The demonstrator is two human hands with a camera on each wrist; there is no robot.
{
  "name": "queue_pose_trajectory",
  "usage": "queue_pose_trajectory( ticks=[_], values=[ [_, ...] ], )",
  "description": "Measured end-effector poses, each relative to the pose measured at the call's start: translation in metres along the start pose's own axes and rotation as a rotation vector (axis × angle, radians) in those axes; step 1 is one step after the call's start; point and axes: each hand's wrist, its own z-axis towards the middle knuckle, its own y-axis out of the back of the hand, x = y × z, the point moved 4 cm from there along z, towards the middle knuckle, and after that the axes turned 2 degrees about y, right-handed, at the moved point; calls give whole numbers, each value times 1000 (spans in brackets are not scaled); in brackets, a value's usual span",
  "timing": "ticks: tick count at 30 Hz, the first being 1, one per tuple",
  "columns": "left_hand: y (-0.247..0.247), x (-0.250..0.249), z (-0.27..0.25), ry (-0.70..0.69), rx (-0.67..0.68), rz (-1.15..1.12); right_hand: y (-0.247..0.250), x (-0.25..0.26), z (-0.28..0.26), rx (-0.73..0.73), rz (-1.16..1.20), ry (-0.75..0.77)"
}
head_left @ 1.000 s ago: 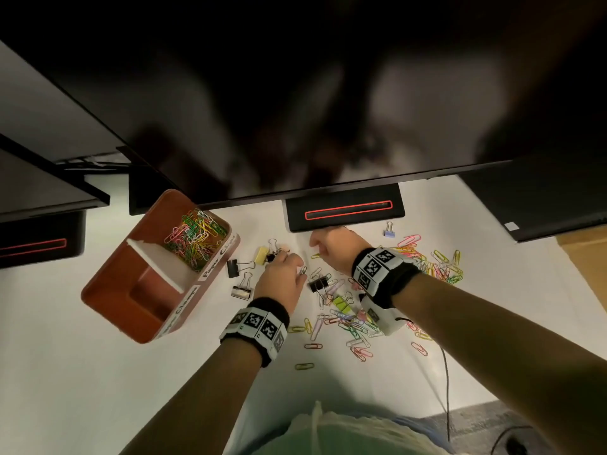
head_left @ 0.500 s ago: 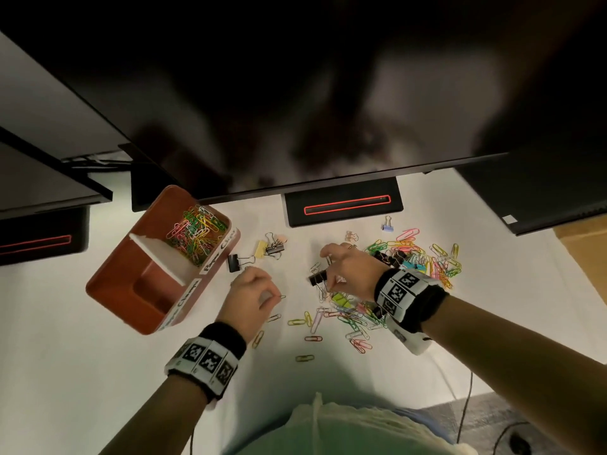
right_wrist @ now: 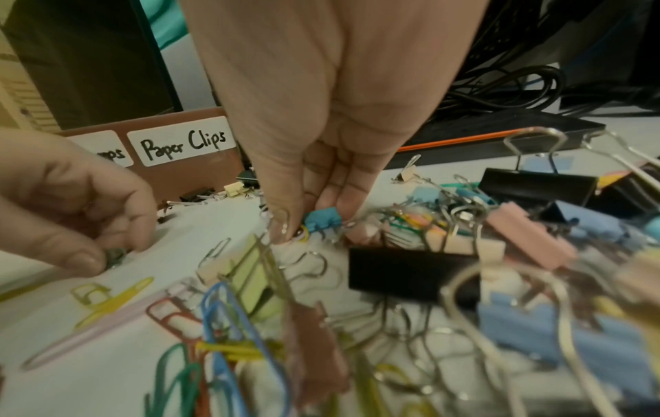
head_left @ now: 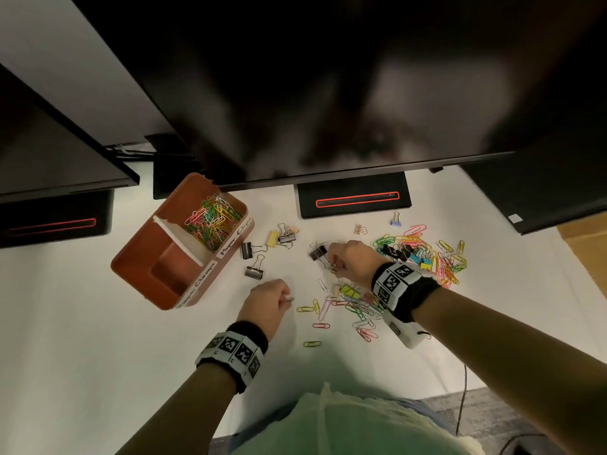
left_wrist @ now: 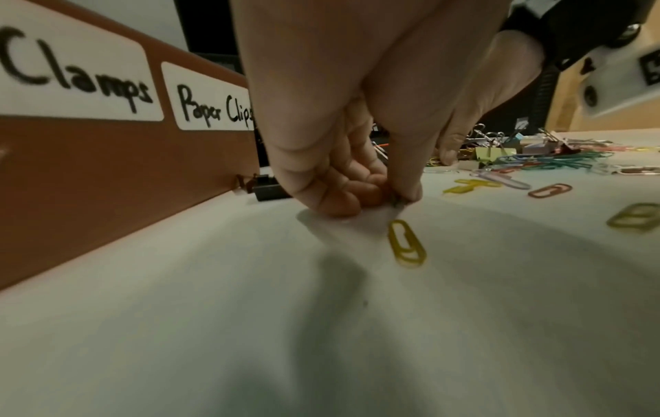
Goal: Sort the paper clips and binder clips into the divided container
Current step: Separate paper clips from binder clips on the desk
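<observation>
The reddish-brown divided container [head_left: 164, 254] stands at the left, with several coloured paper clips [head_left: 213, 221] in its far compartment. Labels on its wall [left_wrist: 107, 158] read "Clamps" and "Paper Clips". My left hand [head_left: 289, 299] is low on the table and pinches a small silvery clip [left_wrist: 395, 202] beside a yellow paper clip [left_wrist: 407, 245]. My right hand [head_left: 332, 266] reaches into the mixed pile, and its thumb and fingers pinch a small blue binder clip [right_wrist: 321, 221]. A black binder clip [head_left: 318, 252] lies just beyond those fingers.
Loose black binder clips [head_left: 253, 272] lie between the container and my hands. A heap of paper clips and binder clips [head_left: 423, 254] spreads to the right. A monitor stand [head_left: 353, 198] and dark screens overhang the back of the white table [head_left: 98, 339].
My left hand has drawn back toward me from the binder clips near the container. My right hand has pulled away from the monitor stand and into the pile.
</observation>
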Motion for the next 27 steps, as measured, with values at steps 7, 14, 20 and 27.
queue_pose_trajectory(
  ticks=[7,14,20,27],
  values=[
    [-6,-2,0,-43,33,149,-3,-2,-2,-19,-5,-51],
    [-5,-1,0,-129,49,151,-2,-3,-10,-37,-112,-5],
    [-13,-18,-3,-202,76,51,-3,-5,-14,-49,-213,59],
    [-18,-28,3,-238,29,218,-3,-1,-8,48,-399,61]
  ],
)
